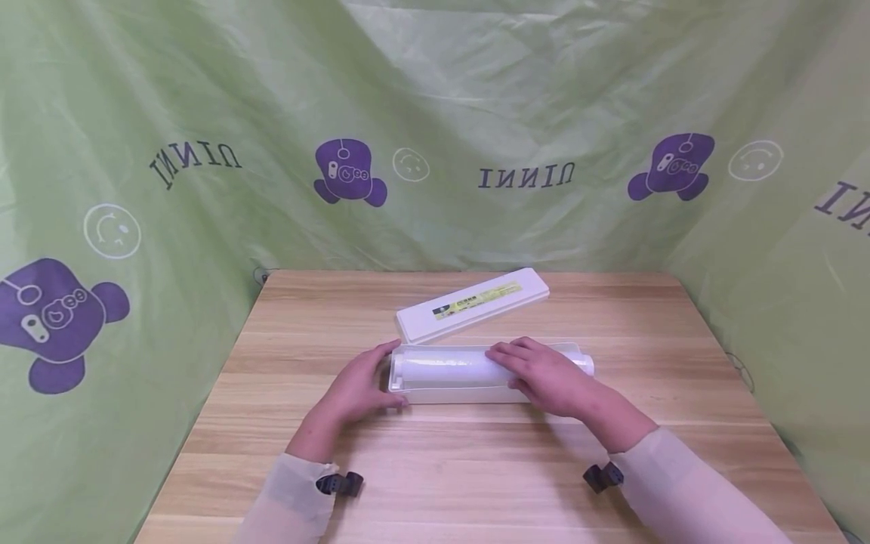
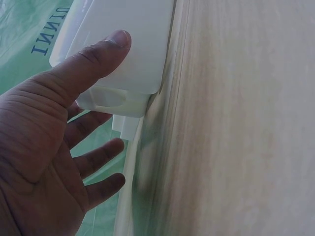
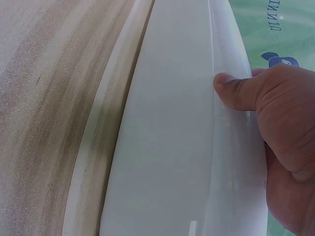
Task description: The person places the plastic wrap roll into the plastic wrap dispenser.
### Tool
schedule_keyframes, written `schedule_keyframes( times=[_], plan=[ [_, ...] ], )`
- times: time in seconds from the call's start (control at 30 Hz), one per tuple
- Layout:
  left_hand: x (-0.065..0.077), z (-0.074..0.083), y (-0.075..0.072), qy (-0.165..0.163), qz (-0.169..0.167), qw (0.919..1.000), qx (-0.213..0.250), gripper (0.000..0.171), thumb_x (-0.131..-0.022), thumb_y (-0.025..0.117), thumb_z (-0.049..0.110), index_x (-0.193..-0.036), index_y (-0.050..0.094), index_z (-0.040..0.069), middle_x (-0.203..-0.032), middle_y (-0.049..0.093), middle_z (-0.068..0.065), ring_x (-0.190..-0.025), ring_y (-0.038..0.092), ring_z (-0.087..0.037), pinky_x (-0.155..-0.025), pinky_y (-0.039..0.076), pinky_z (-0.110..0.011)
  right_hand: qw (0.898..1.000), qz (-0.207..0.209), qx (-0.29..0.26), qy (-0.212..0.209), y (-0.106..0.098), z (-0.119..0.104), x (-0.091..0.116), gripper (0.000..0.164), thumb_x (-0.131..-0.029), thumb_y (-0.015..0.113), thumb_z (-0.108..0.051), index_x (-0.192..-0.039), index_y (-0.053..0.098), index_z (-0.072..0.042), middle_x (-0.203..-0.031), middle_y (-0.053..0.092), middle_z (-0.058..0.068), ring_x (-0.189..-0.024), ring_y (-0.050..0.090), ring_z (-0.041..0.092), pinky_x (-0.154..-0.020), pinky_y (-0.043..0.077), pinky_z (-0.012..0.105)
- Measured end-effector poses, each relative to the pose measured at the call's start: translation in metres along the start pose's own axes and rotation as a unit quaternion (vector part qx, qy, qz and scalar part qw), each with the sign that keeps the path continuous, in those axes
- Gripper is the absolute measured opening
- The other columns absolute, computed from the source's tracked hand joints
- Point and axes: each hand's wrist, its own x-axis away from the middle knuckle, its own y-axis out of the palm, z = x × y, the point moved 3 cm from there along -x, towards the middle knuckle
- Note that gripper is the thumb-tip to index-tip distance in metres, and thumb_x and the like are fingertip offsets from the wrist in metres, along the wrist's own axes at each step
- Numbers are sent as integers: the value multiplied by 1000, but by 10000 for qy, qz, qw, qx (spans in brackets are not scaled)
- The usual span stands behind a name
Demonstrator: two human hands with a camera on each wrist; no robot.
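A long white box (image 1: 462, 396) lies lidless on the table, with a roll of cling film (image 1: 442, 366) in it. The roll's right end sticks out over the box's right end. My left hand (image 1: 358, 385) holds the box's left end, thumb (image 2: 110, 49) on the front wall and fingers round the end, partly hidden in the left wrist view. From above, my right hand (image 1: 553, 380) grips the roll toward its right end, fingers over the top and thumb (image 3: 234, 91) at the box's front rim. Behind the box lies its white lid (image 1: 414, 323) with a yellow-green label, slanting up to the right.
The wood-grain table (image 1: 435, 476) carries the box and lid. A green printed curtain (image 1: 435, 227) hangs along its back and sides. Both forearms wear pale sleeves, with a dark camera mount (image 1: 348, 483) at each wrist.
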Motion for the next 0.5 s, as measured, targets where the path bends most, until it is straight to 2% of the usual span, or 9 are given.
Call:
schedule_keyframes(
  times=[0.5],
  plan=[
    [-1,0,0,66,2,10000,29,114,-62,101,40,-159,43,20,-153,53,-12,-142,48,-36,-120,36,-53,9992,-399,-33,10,-3,0,-6,62,-93,77,-9,-151,55,-9,-147,60,9,-133,56,31,-110,49,48]
  ],
)
